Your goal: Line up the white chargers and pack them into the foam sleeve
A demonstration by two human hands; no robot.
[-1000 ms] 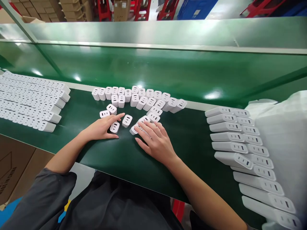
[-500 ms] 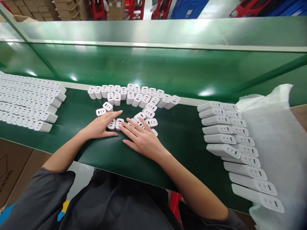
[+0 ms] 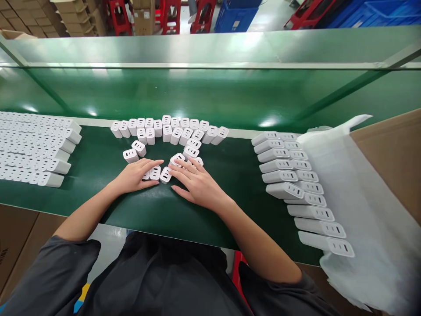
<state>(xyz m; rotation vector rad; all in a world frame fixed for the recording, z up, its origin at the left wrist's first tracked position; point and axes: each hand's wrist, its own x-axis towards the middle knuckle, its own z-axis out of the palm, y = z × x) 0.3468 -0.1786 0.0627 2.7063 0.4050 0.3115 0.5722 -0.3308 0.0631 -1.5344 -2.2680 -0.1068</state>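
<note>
Between the hands, a third white charger (image 3: 165, 175) that sat under the right fingers half a second ago now stands clear of them, just beside the pair of chargers (image 3: 155, 173) at the left hand (image 3: 140, 175). That hand curves around the pair, thumb and forefinger parted, not clenched; how firmly it presses cannot be told. The right hand (image 3: 199, 182) lies with fingers spread over more chargers, partly hiding them, and shows no closed grip. All these stand port-side up on the green table (image 3: 148, 213), in front of the uneven back row (image 3: 167, 133). The step in hand looks like drawing loose chargers together into a line. Next, the move seems to call for the right fingers to nudge the tilted third charger square against the pair.
</note>
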